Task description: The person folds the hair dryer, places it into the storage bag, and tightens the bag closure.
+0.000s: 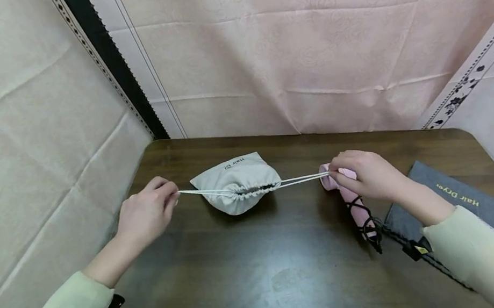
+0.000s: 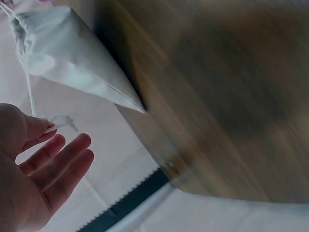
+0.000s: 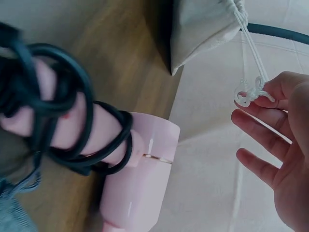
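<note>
A pale grey drawstring bag point(image 1: 236, 175) with dark lettering stands on the table, its mouth gathered with a narrow dark gap. White cords stretch taut from both sides of it. My left hand point(image 1: 147, 209) pinches the left cord point(image 2: 32, 94) between thumb and forefinger, the other fingers loosely spread. On the other side my right hand point(image 1: 368, 174) pinches the right cord point(image 3: 253, 50) near its knotted end point(image 3: 251, 93). Below the right hand lies a pink hair dryer point(image 3: 137, 186), partly hidden by that hand in the head view. Black cable point(image 3: 87, 101) is wound around its handle.
A dark grey pouch point(image 1: 460, 194) with gold "Hair Dryer" lettering lies at the right, partly under my right forearm. The cable's plug end point(image 1: 415, 250) lies by the right sleeve. Pale cloth curtains point(image 1: 307, 46) enclose the brown table point(image 1: 230, 287) at the back and sides.
</note>
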`<state>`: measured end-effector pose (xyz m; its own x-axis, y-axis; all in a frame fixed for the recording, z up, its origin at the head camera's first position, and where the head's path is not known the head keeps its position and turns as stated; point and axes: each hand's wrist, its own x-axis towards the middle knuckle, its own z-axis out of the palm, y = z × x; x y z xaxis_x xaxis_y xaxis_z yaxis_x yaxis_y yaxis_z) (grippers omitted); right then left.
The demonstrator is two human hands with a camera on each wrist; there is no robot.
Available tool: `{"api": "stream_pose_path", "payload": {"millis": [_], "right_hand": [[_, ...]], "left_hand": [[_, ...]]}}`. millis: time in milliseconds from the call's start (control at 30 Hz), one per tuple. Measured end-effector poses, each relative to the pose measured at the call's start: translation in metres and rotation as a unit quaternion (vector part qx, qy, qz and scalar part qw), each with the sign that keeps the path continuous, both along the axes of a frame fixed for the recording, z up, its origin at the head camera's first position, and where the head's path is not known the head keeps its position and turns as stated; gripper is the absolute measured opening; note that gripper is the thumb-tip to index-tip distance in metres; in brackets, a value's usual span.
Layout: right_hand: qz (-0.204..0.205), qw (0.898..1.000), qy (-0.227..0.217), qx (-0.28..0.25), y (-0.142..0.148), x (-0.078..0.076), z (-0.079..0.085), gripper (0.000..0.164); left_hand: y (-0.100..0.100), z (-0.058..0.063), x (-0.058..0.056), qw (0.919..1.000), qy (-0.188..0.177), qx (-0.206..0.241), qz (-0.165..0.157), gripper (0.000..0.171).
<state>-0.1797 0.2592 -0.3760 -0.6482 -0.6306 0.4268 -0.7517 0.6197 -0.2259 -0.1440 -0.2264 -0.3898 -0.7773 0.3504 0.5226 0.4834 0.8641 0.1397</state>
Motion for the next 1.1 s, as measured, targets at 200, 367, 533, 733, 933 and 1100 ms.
{"api": "stream_pose_path", "payload": {"millis": [200, 367, 533, 733, 933, 1100], "right_hand": [[0.018, 1.0, 0.02, 0.005, 0.014, 0.019, -0.003, 0.02], [0.02, 0.999, 0.036, -0.008, 0.025, 0.032, -0.011, 0.024], [0.043, 0.997, 0.054, -0.02, 0.024, 0.041, -0.02, 0.022], [0.059, 0.997, 0.041, -0.005, 0.007, 0.054, -0.024, 0.021], [0.067, 0.997, 0.03, 0.021, -0.009, 0.045, -0.033, 0.014], [0.045, 0.998, 0.02, 0.031, -0.012, 0.026, -0.037, 0.009]], "left_hand": [[-0.021, -0.004, -0.008, 0.9992, -0.011, -0.014, 0.037, 0.006], [-0.034, -0.007, -0.017, 0.9952, -0.057, -0.026, 0.075, 0.007], [-0.038, -0.009, -0.03, 0.9888, -0.106, -0.03, 0.1, 0.011], [-0.041, -0.01, -0.045, 0.9846, -0.119, -0.012, 0.127, 0.01], [-0.044, -0.007, -0.059, 0.9789, -0.121, 0.001, 0.164, 0.014], [-0.041, -0.006, -0.068, 0.9711, -0.148, 0.003, 0.187, 0.015]]}}
